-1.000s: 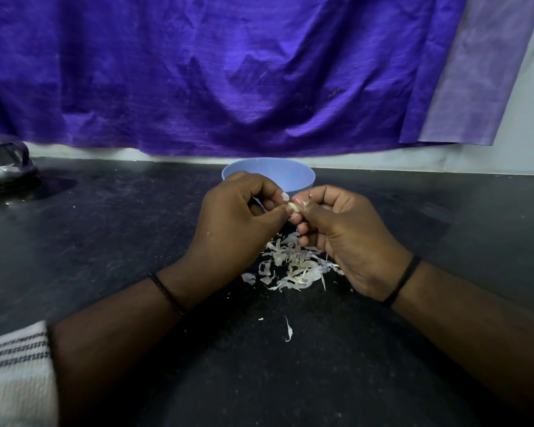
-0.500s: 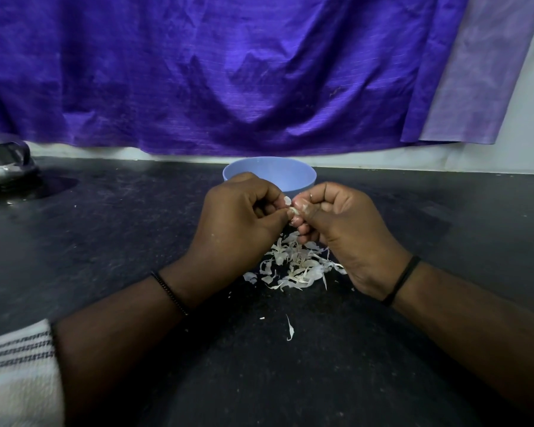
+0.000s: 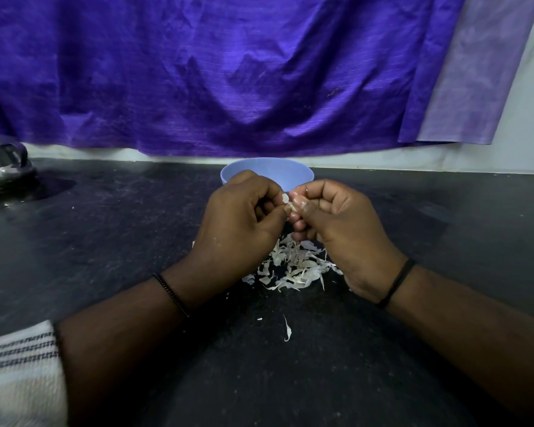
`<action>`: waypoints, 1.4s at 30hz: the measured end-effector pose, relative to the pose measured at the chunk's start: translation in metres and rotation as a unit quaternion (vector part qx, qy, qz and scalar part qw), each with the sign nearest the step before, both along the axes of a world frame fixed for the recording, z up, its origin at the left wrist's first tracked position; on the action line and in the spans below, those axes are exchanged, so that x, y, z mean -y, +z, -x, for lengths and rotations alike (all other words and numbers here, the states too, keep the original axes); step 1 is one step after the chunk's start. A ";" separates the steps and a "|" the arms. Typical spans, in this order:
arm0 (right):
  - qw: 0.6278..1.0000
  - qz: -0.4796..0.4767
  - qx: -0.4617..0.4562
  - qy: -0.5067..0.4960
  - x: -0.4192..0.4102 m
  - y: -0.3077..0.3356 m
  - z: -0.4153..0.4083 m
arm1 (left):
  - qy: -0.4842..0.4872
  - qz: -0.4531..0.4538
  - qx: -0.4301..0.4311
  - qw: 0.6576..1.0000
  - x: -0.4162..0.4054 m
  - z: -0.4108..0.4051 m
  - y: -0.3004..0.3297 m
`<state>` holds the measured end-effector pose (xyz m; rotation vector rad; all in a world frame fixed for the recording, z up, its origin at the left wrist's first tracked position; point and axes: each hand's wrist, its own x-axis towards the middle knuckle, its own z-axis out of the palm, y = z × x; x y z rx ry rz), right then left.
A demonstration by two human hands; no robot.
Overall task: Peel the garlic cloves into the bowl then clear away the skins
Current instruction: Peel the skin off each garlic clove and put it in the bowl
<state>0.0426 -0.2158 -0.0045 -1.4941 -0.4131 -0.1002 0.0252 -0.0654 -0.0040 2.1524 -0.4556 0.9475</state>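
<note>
Head view: we see our left hand (image 3: 238, 223) and right hand (image 3: 336, 223), fingers pinching one small pale garlic clove (image 3: 289, 204).
Skins: papery white heap (image 3: 293, 266) on the black table (image 3: 105, 235), near the light blue plastic bowl (image 3: 267, 171).

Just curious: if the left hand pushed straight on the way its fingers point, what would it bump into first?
The right hand: the left hand points across at it, their fingertips already meeting on the garlic clove.
</note>
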 end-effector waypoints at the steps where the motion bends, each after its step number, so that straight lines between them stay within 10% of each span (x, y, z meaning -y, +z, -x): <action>1: 1.000 -0.007 -0.006 0.001 0.000 0.000 0.000 | -0.002 0.002 -0.002 1.000 0.000 0.000 0.000; 42: 0.995 -0.079 -0.045 0.030 0.013 0.005 -0.004 | 0.016 0.036 -0.034 0.999 -0.007 -0.001 0.003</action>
